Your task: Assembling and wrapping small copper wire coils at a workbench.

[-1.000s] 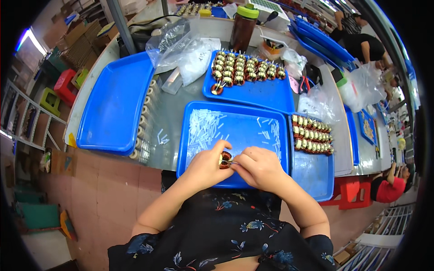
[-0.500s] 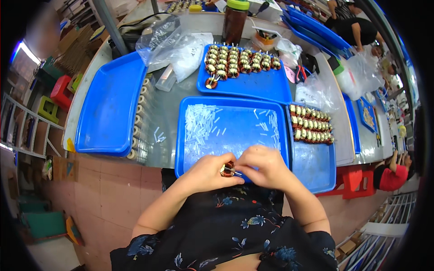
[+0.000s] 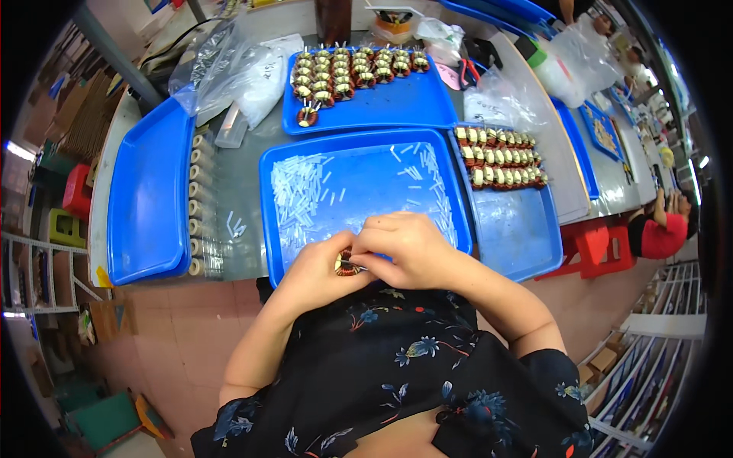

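Note:
My left hand [image 3: 311, 276] is closed around a copper-wound toroidal coil [image 3: 343, 265] with a cream band, held over the near edge of a blue tray [image 3: 366, 206]. Right against it, my right hand [image 3: 405, 248] is closed in a pinch at the coil's wire leads. Its fingers hide whatever lies between them. In the tray, short clear plastic tubes [image 3: 298, 187] are heaped on the left, with a looser scatter of tubes [image 3: 435, 179] on the right.
Behind stands a blue tray [image 3: 405, 107] with rows of coils [image 3: 343, 72]. A tray on the right [image 3: 515, 229] holds more coils [image 3: 500, 158]. At left are a blue tray [image 3: 149, 198], a row of rolls [image 3: 200, 206] and plastic bags [image 3: 263, 84]. Red-handled pliers [image 3: 468, 74] lie behind.
The view has shifted, so the trays appear further left and higher. Both hands stay together at the coil, and my right hand now covers more of it and its leads.

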Tool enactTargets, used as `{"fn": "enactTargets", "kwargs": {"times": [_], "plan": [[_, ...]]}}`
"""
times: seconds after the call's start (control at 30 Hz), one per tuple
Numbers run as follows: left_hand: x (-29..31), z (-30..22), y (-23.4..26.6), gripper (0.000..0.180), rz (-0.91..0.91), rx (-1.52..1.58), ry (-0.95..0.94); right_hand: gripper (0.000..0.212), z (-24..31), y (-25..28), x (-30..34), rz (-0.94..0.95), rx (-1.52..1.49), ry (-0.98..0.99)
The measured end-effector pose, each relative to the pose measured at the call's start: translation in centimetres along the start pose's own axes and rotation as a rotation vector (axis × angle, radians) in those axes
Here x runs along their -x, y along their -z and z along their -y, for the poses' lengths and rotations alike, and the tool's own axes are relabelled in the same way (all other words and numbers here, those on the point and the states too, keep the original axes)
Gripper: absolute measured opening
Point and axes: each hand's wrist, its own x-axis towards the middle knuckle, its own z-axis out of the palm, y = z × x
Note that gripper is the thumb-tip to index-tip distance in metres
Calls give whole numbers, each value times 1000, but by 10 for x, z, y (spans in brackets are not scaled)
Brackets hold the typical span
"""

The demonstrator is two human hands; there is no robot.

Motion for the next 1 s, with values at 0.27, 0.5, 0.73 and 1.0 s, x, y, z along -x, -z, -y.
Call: {"fn": "enactTargets", "kwargs": {"times": [0.27, 0.5, 0.73, 1.0], "plan": [[15, 21, 12, 38, -48, 321, 88, 14, -72, 65, 13, -72, 250, -369], [32, 35, 11, 17, -215, 526, 93, 11, -110, 69, 26, -32, 437, -497], [33, 19, 4, 14, -309, 639, 152, 17, -119, 41, -2, 63, 290, -618], [27, 26, 4, 24, -247, 954, 165, 18, -127, 34, -9, 181, 308, -734]]}}
